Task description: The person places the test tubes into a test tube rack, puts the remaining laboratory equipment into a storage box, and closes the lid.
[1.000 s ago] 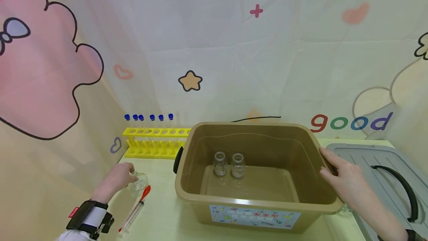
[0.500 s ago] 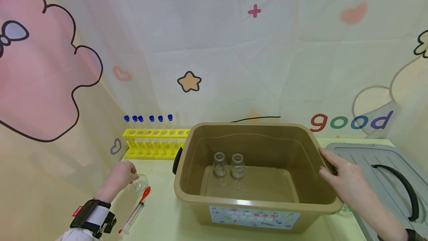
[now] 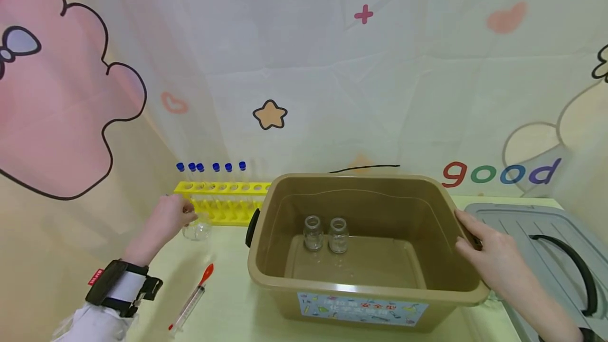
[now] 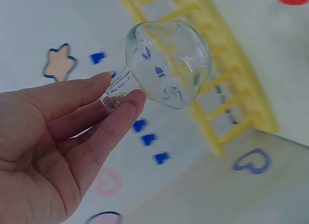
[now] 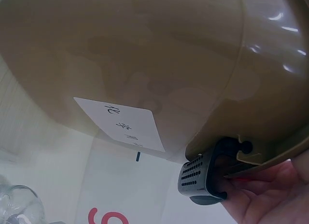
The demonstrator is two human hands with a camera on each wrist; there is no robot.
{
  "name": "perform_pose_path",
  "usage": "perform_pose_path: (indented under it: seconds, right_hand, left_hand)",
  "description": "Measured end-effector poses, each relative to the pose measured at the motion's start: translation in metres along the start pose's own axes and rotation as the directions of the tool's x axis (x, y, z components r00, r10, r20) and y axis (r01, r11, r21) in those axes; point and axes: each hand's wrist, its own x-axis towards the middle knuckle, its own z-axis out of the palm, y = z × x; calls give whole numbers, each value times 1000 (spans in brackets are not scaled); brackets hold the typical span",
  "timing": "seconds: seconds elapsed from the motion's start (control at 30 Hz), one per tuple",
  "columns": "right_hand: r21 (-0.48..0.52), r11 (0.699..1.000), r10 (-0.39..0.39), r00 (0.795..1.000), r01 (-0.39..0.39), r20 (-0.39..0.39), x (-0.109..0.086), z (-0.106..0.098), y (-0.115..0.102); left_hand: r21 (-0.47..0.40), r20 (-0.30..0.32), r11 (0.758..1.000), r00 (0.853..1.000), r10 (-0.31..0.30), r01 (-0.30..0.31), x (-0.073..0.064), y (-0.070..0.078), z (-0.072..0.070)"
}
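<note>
My left hand [image 3: 166, 220] pinches a small clear glass flask [image 4: 169, 64] by its neck, thumb on one side and fingers on the other. In the head view the flask hangs at the left, in front of the yellow test tube rack [image 3: 223, 188]. My right hand [image 3: 496, 249] grips the right rim of a brown plastic storage box [image 3: 370, 294], close to its black latch [image 5: 198, 178]. Two clear glass jars [image 3: 313, 234] stand upright side by side inside the box.
Several blue-capped tubes [image 3: 216, 167] stand in the rack. A syringe-like tube [image 3: 190, 305] with a red-ended dropper [image 3: 207, 272] lies on the table at left. Right of the box is a grey lid [image 3: 527, 220] with a black handle. A glass vessel [image 5: 21, 204] shows beside the box.
My left hand has moved away from me with the flask, from beside the red-ended dropper toward the rack. The right hand stays on the box rim.
</note>
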Motion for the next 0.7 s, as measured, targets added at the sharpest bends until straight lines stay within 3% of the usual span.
perform_pose_path:
  seconds: [0.2, 0.37, 0.57, 0.7]
  right_hand:
    - [-4, 1000, 8, 1000, -8, 0, -1, 1, 0]
    - [-5, 1000, 5, 1000, -5, 4, 0, 1, 1]
    - [-3, 1000, 12, 1000, -12, 7, -1, 1, 1]
    - [-10, 1000, 8, 1000, -8, -2, -1, 2, 1]
  left_hand:
    - [15, 21, 997, 997, 75, -75, 12, 38, -30]
    - [29, 41, 989, 988, 146, -147, 17, 71, -45]
    - [47, 110, 971, 968, 228, -234, 19, 114, -56]
    - [54, 121, 957, 954, 276, -284, 22, 136, -56]
